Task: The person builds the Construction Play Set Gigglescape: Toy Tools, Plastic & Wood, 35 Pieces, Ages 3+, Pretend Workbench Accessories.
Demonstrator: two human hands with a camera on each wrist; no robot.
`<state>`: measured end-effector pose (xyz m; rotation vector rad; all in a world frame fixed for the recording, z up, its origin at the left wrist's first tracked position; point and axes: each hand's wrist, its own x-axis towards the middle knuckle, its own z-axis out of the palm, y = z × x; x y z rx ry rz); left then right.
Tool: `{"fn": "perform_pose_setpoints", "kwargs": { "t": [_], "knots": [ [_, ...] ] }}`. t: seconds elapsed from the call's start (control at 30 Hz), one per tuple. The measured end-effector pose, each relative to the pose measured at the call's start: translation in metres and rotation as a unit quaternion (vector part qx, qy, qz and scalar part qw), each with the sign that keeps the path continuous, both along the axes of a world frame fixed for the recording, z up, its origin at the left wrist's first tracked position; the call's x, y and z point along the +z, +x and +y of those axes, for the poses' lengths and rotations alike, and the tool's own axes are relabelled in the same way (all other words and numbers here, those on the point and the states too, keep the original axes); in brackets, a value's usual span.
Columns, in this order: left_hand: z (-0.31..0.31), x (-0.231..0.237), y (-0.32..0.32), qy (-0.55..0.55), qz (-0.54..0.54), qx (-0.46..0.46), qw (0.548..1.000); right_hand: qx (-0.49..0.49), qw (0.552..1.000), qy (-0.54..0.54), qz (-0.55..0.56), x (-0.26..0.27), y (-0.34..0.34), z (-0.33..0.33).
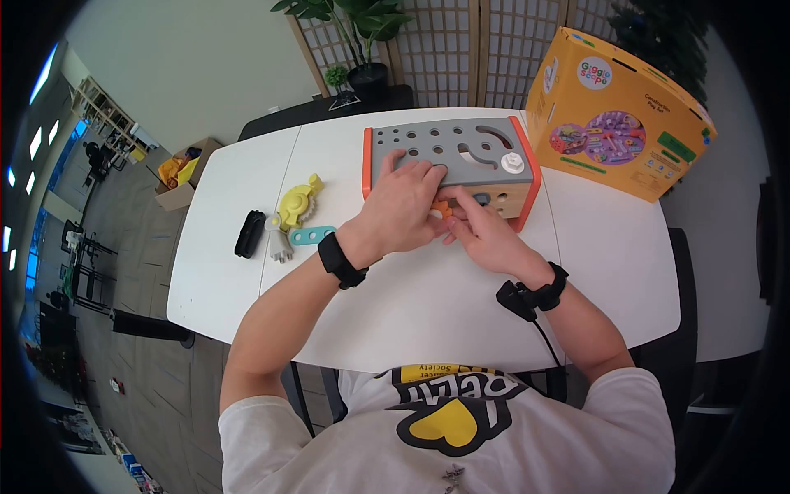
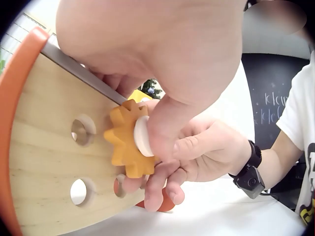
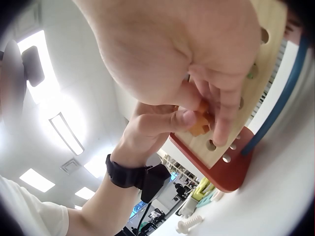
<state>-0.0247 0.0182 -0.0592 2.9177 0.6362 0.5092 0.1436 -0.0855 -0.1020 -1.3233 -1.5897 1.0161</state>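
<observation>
An orange gear (image 2: 127, 140) lies against the wooden side panel (image 2: 49, 132) of a toolbox with a grey perforated top (image 1: 411, 146) and red ends. A white round piece (image 2: 143, 136) sits at the gear's middle, and the left thumb presses on it. The left hand (image 1: 399, 206) has its other fingers over the grey top's edge. The right hand (image 1: 491, 239) is beside the gear, fingertips at its edge and against the panel; in the right wrist view the gear (image 3: 201, 124) is partly hidden by fingers. A white bolt head (image 1: 512, 163) sits on the top's right corner.
Left of the toolbox lie a yellow geared piece (image 1: 296, 203), a teal strip (image 1: 313, 235), a grey piece (image 1: 279, 239) and a black case (image 1: 249, 234). A yellow product box (image 1: 617, 115) stands at the back right. A white screw (image 3: 189, 224) lies on the table.
</observation>
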Motion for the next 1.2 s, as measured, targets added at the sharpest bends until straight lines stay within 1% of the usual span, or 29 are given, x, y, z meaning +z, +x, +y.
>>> {"fn": "perform_pose_setpoints", "kwargs": {
  "t": [0.13, 0.23, 0.33, 0.43, 0.53, 0.63, 0.67, 0.73, 0.77, 0.83, 0.87, 0.93, 0.97, 1.03, 1.07, 1.1, 1.13, 1.2],
  "knots": [
    [-0.001, -0.001, 0.000, 0.002, -0.003, 0.008, 1.000, 0.010, 1.000, -0.013, -0.002, 0.003, 0.001, -0.001],
    [0.002, -0.002, 0.000, -0.001, -0.008, 0.007, 1.000, 0.011, 0.998, -0.030, 0.046, -0.005, 0.003, -0.001],
    [0.004, -0.002, -0.001, -0.004, -0.014, 0.004, 1.000, 0.004, 0.998, -0.048, 0.046, 0.000, 0.009, -0.008],
    [0.005, -0.004, -0.001, 0.002, -0.021, -0.007, 1.000, 0.007, 0.998, -0.046, 0.041, 0.009, 0.011, -0.017],
    [0.004, -0.002, -0.003, -0.003, -0.013, -0.011, 1.000, 0.032, 0.999, -0.021, 0.032, 0.020, 0.014, -0.025],
    [0.002, 0.001, -0.004, -0.008, 0.010, -0.003, 1.000, 0.018, 0.999, 0.033, 0.002, 0.044, 0.022, -0.030],
    [0.002, 0.002, -0.006, -0.008, 0.018, 0.000, 1.000, -0.004, 0.999, 0.048, -0.009, 0.050, 0.027, -0.029],
    [0.001, -0.002, -0.014, 0.011, -0.029, -0.021, 0.999, -0.055, 0.995, 0.078, -0.032, 0.058, 0.041, -0.025],
    [0.000, -0.004, -0.017, 0.019, -0.053, -0.033, 0.998, -0.084, 0.989, 0.094, -0.081, 0.063, 0.048, -0.023],
    [0.001, 0.004, -0.031, -0.028, -0.120, -0.066, 0.990, -0.141, 0.966, 0.121, -0.179, 0.069, 0.064, -0.014],
    [0.003, 0.007, -0.042, -0.052, -0.153, -0.082, 0.984, -0.147, 0.954, 0.162, -0.206, 0.065, 0.073, -0.007],
    [0.013, 0.011, -0.066, -0.040, -0.185, -0.006, 0.982, -0.156, 0.921, 0.244, -0.259, 0.054, 0.090, 0.007],
    [0.020, 0.014, -0.080, -0.034, -0.200, 0.034, 0.979, -0.163, 0.921, 0.216, -0.281, 0.052, 0.094, 0.011],
    [0.045, 0.011, -0.113, -0.031, -0.193, 0.176, 0.965, -0.154, 0.933, 0.198, -0.258, 0.046, 0.099, 0.020],
    [0.059, 0.005, -0.132, -0.019, -0.159, 0.243, 0.957, -0.150, 0.938, 0.189, -0.247, 0.043, 0.099, 0.024],
    [0.077, -0.011, -0.158, 0.021, -0.102, 0.301, 0.948, -0.142, 0.939, 0.186, -0.253, 0.039, 0.099, 0.026],
    [0.086, -0.019, -0.180, 0.016, -0.020, 0.362, 0.932, -0.134, 0.938, 0.184, -0.260, 0.037, 0.098, 0.028],
    [0.096, -0.034, -0.206, -0.038, 0.096, 0.431, 0.896, -0.124, 0.931, 0.186, -0.290, 0.034, 0.096, 0.030]
  ]
}}
